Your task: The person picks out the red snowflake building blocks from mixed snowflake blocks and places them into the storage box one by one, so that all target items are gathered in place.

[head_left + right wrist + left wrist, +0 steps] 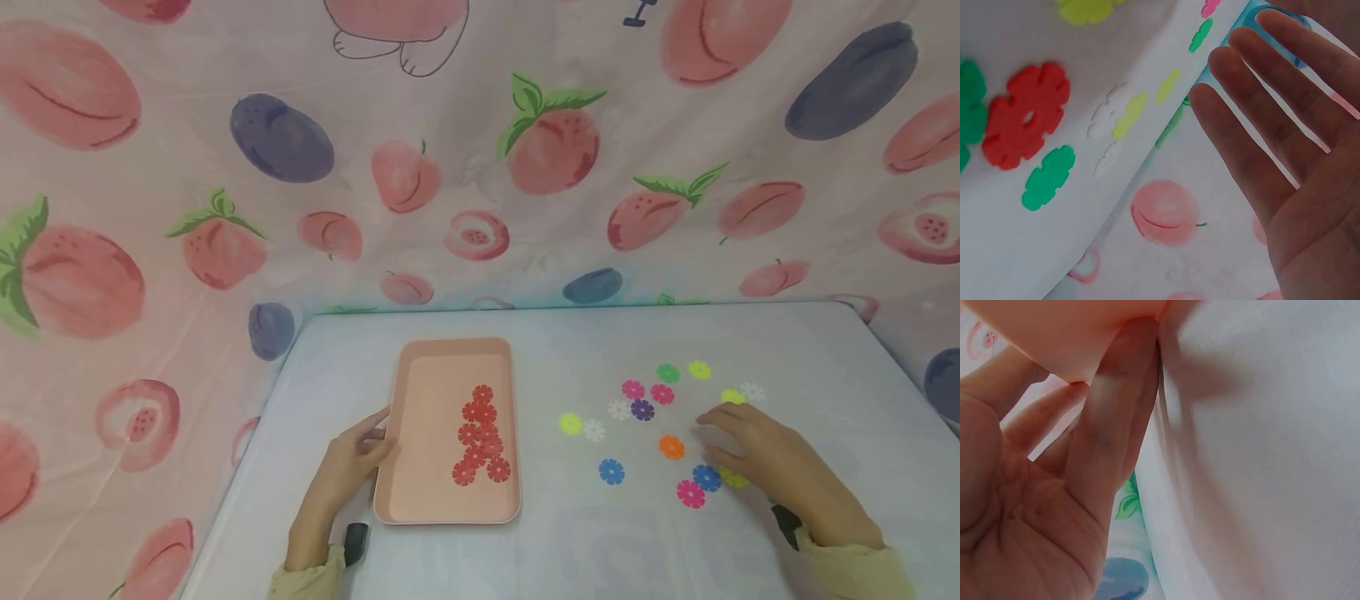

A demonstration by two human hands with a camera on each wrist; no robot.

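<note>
A pink tray (420,417) lies at the left of the white-covered table. Several red flower-shaped discs (482,433) lie clustered in its right half. At the tray's left rim, my left hand (347,462) grips the edge with thumb and fingers; in the left wrist view, fingertips (1138,344) press against the tray wall. My right hand (776,458) hovers over the loose discs on the right, holding nothing, its fingers extended in the right wrist view. Near it there lie a red disc (1029,115) and a green disc (1050,178), which the hand hides from the head view.
Loose flower discs spread right of the tray: an orange one (671,447), a purple one (642,409), a blue one (611,472), plus several pink, yellow, white and green. A fruit-printed cloth (405,175) hangs behind and beside the table.
</note>
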